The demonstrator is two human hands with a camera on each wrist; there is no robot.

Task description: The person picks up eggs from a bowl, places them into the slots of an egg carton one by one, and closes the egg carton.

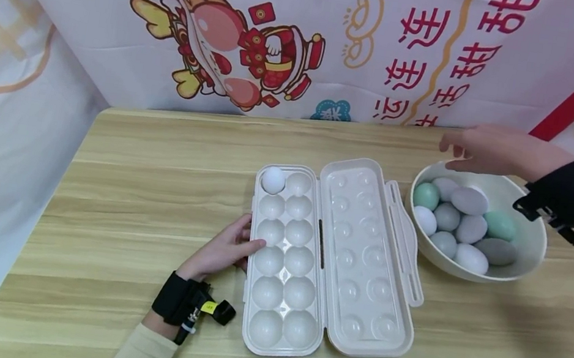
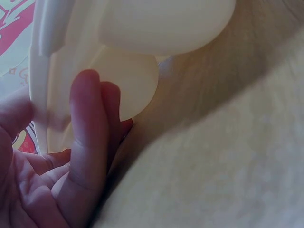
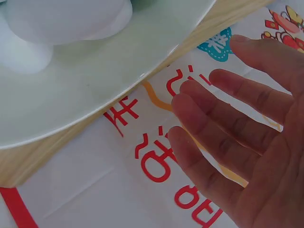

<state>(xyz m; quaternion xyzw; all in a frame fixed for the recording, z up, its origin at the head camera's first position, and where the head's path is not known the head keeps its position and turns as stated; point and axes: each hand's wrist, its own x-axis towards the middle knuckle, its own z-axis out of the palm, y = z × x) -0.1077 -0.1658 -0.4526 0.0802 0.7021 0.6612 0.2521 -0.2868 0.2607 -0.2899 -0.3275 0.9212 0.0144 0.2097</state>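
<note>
A white plastic egg carton (image 1: 288,260) lies open on the table, its lid (image 1: 364,258) folded out to the right. One white egg (image 1: 273,180) sits in the far left cup; the other cups hold nothing. My left hand (image 1: 225,249) grips the carton's left edge, thumb on the rim and fingers below, as the left wrist view shows with the fingers (image 2: 88,118) against the cups' underside. Over the far rim of a cream bowl (image 1: 526,252) hovers my right hand (image 1: 491,151), holding nothing, its fingers (image 3: 218,128) relaxed and apart. Several eggs (image 1: 469,201) in white, grey and green fill the bowl.
The wooden table (image 1: 152,184) ends at a printed white cloth (image 1: 306,52) hanging along the back, with another cloth (image 1: 25,103) on the left. The carton's handle (image 1: 404,243) lies close to the bowl's left side.
</note>
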